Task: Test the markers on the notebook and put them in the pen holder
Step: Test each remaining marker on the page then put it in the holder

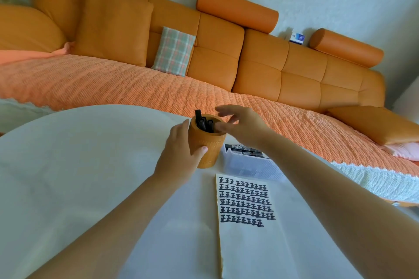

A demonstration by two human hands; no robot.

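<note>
Fingers (180,130) of our left hand (179,156) grip the pen holder (215,145), tips hidden. Our blurred right hand (242,127), at its 2 o'clock, spreads open.

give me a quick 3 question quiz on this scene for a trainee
1. True or false: the left hand grips the pen holder.
2. Where does the clear box holding markers sit?
A) left of the pen holder
B) right of the pen holder, beyond the notebook
C) on top of the notebook
3. Fill in: the right hand hovers over the pen holder's mouth with its fingers ____.

Key: 1 true; 2 B; 3 open (spread, holding nothing).
</note>
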